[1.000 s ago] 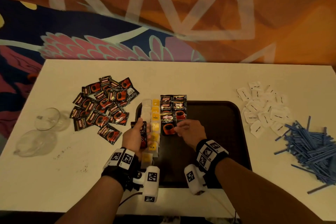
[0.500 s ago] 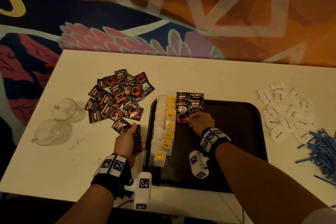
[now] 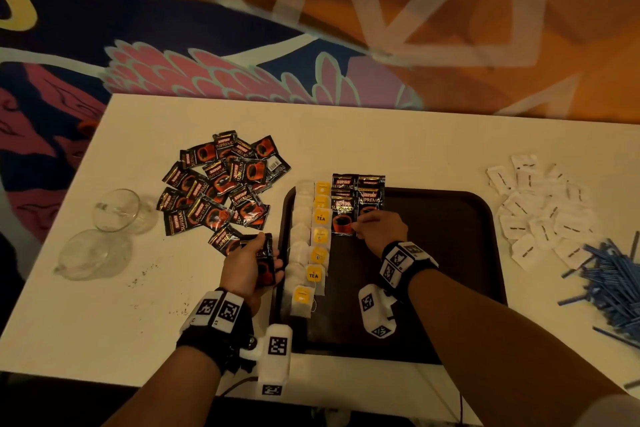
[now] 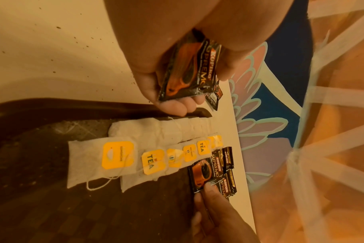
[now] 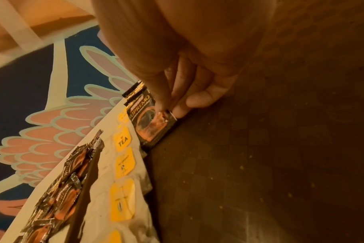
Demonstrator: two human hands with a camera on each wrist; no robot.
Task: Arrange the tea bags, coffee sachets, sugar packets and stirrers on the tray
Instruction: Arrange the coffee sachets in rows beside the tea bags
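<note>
Left hand (image 3: 250, 267) curled around a small stack of coffee sachets (image 3: 266, 265), just left of the tray (image 3: 450, 218); stack count unreadable. Right hand (image 3: 382, 228) over the tray's far-left part, thumb and fingertips (image 5: 179, 110) pinching the near corner of a laid sachet (image 3: 343, 215) beside the tea bags (image 3: 313, 246) row. Loose sachet pile (image 3: 221, 184) left of tray, sugar packets (image 3: 540, 211) and stirrers (image 3: 616, 281) right of it, stirrers cut off by the frame edge. Right hand hides part of the laid sachets.
</note>
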